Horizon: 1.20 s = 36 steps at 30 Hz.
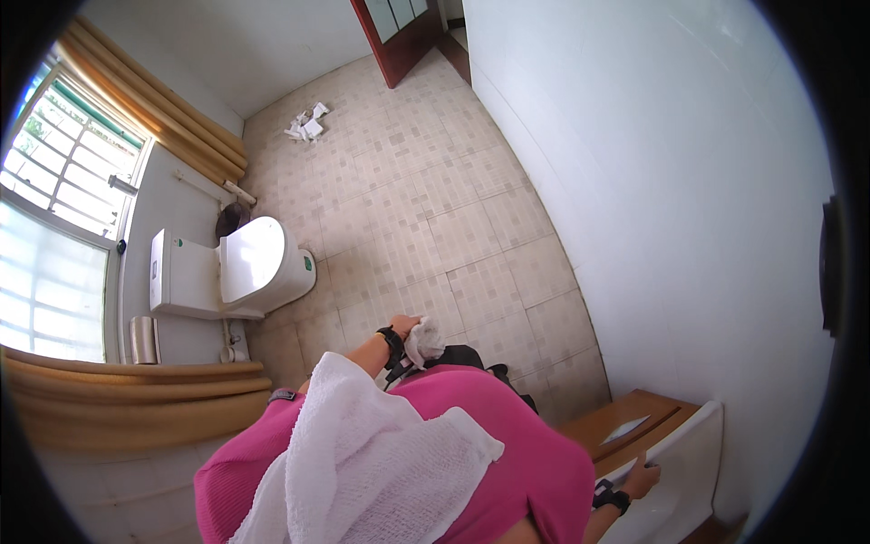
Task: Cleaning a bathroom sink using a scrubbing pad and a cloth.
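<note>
White crumpled cloth [426, 343] fills the person's clenched left hand [404, 325]. The right hand [642, 478] curls against the washbasin [686, 462], grip unclear

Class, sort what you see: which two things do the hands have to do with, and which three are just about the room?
At the hands:
crumpled pale cloth, in the left hand
white basin-like fixture, at the right hand

Just about:
white scraps
toilet
metal cylinder

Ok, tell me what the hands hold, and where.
Left hand: a crumpled whitish cloth, by one bunched side. Right hand: at the white basin; grip cannot be told.
</note>
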Tool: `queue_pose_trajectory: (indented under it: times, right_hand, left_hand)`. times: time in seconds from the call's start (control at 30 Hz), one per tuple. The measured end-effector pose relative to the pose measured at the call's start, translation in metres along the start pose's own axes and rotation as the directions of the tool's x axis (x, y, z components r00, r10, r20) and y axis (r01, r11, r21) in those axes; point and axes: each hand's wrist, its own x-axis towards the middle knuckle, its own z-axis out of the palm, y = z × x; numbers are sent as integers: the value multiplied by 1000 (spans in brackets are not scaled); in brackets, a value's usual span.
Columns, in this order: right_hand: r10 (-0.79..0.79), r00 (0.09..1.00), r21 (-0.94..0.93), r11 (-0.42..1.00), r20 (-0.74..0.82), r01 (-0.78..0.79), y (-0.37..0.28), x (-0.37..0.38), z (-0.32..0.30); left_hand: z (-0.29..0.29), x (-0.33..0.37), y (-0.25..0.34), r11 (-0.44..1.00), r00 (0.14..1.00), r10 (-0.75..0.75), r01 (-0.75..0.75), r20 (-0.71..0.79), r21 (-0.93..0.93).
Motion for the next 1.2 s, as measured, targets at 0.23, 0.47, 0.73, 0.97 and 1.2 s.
queue_pose_trajectory:
  times: [0.23, 0.47, 0.73, 0.97, 1.2]
  right_hand:
    - [14, 999, -20, 1000, -51, -15, 5, 10, 16]
    - [4, 1000, 288, 958, 11, -7, 44, -1, 39]
    - [-87, 965, 393, 901, -247, 182, 62, 41, 56]
    - [-46, 998, 497, 865, -44, 62, 68, 94, 58]
    - [-66, 991, 454, 891, 117, 6, 38, 124, 45]
  left_hand:
    - [2, -65, 83, 727, 867, -173, 433, 468, -533]
    - [-20, -59, 84, 730, 571, 1, 560, 821, -391]
    - [-49, -43, 46, 533, 872, -257, 487, 416, -692]
    - [-40, -72, 38, 127, 812, -582, 146, 45, -981]
    - [18, -79, -50, 4, 804, -595, -11, -11, -1000]
